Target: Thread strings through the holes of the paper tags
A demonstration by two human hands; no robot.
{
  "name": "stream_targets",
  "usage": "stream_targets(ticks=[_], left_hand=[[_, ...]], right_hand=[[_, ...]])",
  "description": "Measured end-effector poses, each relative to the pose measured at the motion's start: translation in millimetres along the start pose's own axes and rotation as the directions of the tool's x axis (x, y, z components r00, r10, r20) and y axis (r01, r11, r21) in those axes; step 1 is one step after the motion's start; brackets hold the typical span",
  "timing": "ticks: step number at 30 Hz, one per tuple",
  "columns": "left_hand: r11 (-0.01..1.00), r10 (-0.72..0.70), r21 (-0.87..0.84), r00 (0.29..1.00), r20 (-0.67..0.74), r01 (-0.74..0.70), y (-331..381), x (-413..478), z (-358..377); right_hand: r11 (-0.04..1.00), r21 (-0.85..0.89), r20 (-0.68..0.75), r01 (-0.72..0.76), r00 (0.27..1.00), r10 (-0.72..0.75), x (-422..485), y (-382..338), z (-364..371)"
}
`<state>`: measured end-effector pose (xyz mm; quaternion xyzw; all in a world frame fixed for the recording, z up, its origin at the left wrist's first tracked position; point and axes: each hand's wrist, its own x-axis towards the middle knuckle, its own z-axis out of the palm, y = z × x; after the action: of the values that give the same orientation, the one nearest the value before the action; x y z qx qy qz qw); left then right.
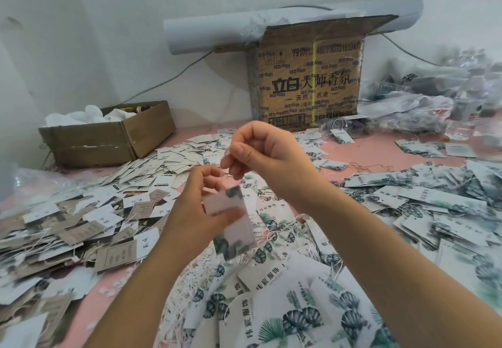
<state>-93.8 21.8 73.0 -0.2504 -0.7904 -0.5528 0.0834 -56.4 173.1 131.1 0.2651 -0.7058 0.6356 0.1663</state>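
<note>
My left hand pinches a small stack of paper tags, white with green leaf print and blurred by motion, held above the pink table. My right hand is raised just above and right of the tags, thumb and fingers pinched together; a string between them is too thin and blurred to make out. Loose white strings lie in a heap under my forearms. Leaf-print tags cover the table in front and to the right.
Grey and beige tags with strings are piled on the left. An open cardboard box stands at the back left, a taller printed carton at the back centre. Plastic bags lie at the back right.
</note>
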Motion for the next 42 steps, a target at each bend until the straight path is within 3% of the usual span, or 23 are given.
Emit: stream_targets(ticks=[5, 8, 11, 13, 20, 26, 32, 35, 38, 40, 42], left_hand=[[0.984, -0.011, -0.180, 0.992, -0.127, -0.012, -2.3, 1.7, -0.7], [0.927, -0.079, -0.376, 0.986, -0.144, 0.019, 2.7, 3.4, -4.0], [0.848, -0.131, -0.529, 0.978, -0.161, 0.026, 5.2, 5.1, -3.5], [0.816, -0.152, -0.577, 0.975, -0.159, 0.033, 7.0, 5.0, -2.7], [0.851, -0.152, -0.525, 0.958, -0.243, 0.002, 5.4, 4.6, -1.2], [0.888, -0.121, -0.457, 0.938, -0.325, -0.044, 5.0, 3.1, 0.1], [0.920, -0.100, -0.392, 0.952, -0.288, -0.022, 10.5, 2.6, -1.0], [0.955, -0.143, -0.285, 0.969, -0.202, 0.081, 6.1, 2.6, -5.5], [0.974, -0.221, 0.039, 0.973, -0.068, 0.224, -8.1, 3.9, -13.4], [0.928, -0.273, 0.281, 0.960, 0.060, 0.246, -20.1, 2.7, -16.9], [0.874, -0.338, 0.413, 0.931, 0.137, 0.256, -26.5, -0.1, -18.6]], right_hand=[[0.997, -0.047, -0.103, 0.060, 0.993, -0.065, 1.2, 2.5, -8.8], [0.964, -0.262, -0.163, -0.046, 0.987, 0.003, 1.6, 9.4, -16.0], [0.809, -0.557, -0.047, -0.188, 0.980, 0.195, 0.3, 14.6, -16.5], [0.763, -0.623, 0.071, -0.173, 0.959, 0.275, -0.6, 15.6, -10.6], [0.886, -0.390, 0.168, -0.251, 0.926, 0.337, 0.2, 14.6, -1.2], [0.906, -0.239, 0.178, -0.349, 0.902, 0.394, 0.5, 15.5, -2.0], [0.871, -0.336, 0.072, -0.359, 0.912, 0.404, 1.7, 9.3, -1.9], [0.755, -0.536, -0.053, -0.378, 0.907, 0.417, 6.6, 8.8, -16.5], [0.468, -0.804, -0.118, -0.366, 0.870, 0.478, 7.0, 14.0, -38.9], [0.287, -0.893, -0.111, -0.348, 0.787, 0.607, 2.9, 18.1, -50.4], [0.161, -0.935, -0.101, -0.316, 0.673, 0.733, -1.5, 21.1, -56.3]])
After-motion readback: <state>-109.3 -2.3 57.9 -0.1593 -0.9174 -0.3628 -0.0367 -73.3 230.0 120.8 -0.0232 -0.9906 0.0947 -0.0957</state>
